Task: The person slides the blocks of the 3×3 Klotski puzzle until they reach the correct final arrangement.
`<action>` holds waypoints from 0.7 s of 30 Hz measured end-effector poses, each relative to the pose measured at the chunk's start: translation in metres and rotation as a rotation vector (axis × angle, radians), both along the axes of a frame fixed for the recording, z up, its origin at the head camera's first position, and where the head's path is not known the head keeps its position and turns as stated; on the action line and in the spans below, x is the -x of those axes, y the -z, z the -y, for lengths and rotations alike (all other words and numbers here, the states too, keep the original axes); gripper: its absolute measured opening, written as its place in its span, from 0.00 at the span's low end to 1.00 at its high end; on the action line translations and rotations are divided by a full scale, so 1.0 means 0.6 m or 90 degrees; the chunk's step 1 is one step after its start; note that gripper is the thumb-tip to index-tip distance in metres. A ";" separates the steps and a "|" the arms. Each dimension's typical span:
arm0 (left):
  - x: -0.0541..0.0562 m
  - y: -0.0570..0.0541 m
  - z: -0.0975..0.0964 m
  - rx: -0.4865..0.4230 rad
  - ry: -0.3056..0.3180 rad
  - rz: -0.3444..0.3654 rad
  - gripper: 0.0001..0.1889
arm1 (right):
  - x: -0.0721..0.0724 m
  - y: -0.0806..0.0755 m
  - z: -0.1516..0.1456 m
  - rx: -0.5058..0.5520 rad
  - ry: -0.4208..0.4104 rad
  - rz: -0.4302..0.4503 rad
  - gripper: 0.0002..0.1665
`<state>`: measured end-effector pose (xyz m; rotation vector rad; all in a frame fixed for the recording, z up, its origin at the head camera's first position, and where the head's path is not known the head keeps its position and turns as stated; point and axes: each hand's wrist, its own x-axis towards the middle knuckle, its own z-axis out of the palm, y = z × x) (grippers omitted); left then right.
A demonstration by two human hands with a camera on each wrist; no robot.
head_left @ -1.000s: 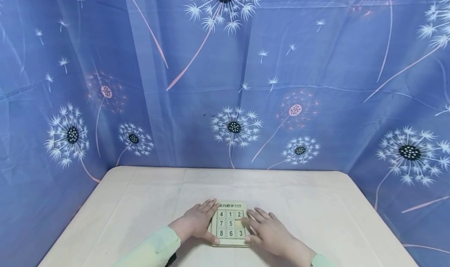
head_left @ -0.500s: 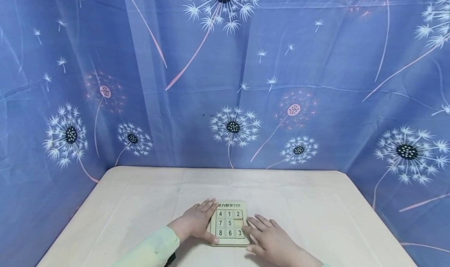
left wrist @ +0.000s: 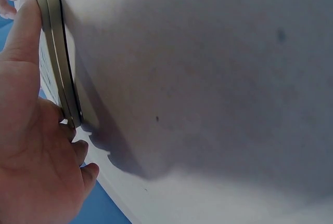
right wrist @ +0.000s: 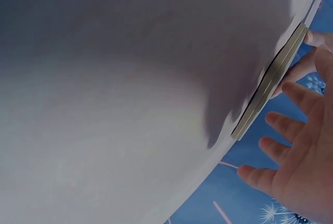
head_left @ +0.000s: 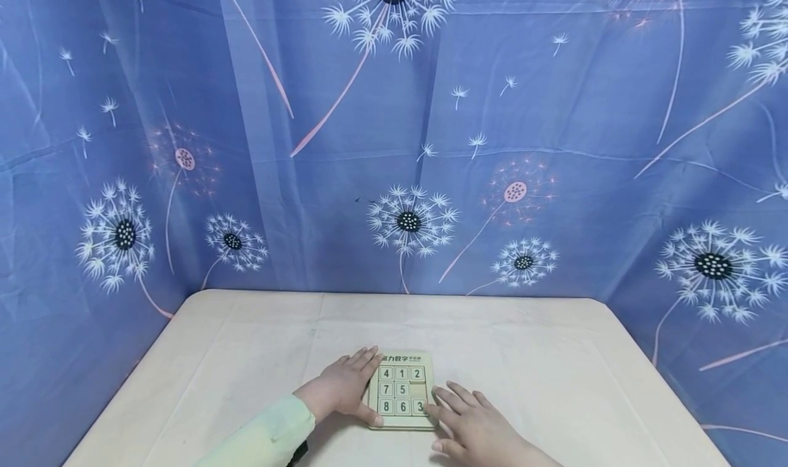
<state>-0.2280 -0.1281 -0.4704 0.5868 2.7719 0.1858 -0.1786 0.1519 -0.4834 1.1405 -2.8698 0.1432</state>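
A pale yellow sliding number puzzle (head_left: 400,422) lies flat on the table in the head view. Its tiles read 4, 1, 2 on top, 7, 5 and a bare slot (head_left: 418,390) in the middle row, and 8, 6, 3 at the bottom. My left hand (head_left: 346,385) holds the frame's left side, thumb on the lower corner and fingers at the upper one; the left wrist view shows the thumb along the frame (left wrist: 56,47). My right hand (head_left: 477,422) is spread at the right side, its index fingertip at the 3 tile (head_left: 419,407), partly covering it.
The cream-covered table (head_left: 258,337) reaches back to a blue curtain (head_left: 332,234) printed with dandelions, which also hangs at both sides. The right wrist view shows the puzzle's thin side edge (right wrist: 270,81) and shadows on the tabletop.
My right hand has drawn back a little toward me, its index fingertip moving from beside the bare slot down to the 3 tile. The tiles keep their order; my left hand stays put.
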 end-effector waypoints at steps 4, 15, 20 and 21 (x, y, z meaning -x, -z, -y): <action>0.001 0.002 -0.001 0.002 0.000 0.000 0.64 | -0.002 0.001 0.000 -0.008 -0.001 0.008 0.36; 0.000 0.000 -0.001 0.004 0.004 0.005 0.63 | -0.001 0.009 -0.001 -0.017 -0.004 0.006 0.37; 0.001 -0.001 -0.001 0.000 0.003 0.005 0.63 | -0.002 0.008 0.001 -0.018 0.002 0.017 0.36; 0.001 0.000 -0.001 0.000 0.002 0.005 0.63 | -0.002 0.007 0.002 -0.017 0.005 0.020 0.36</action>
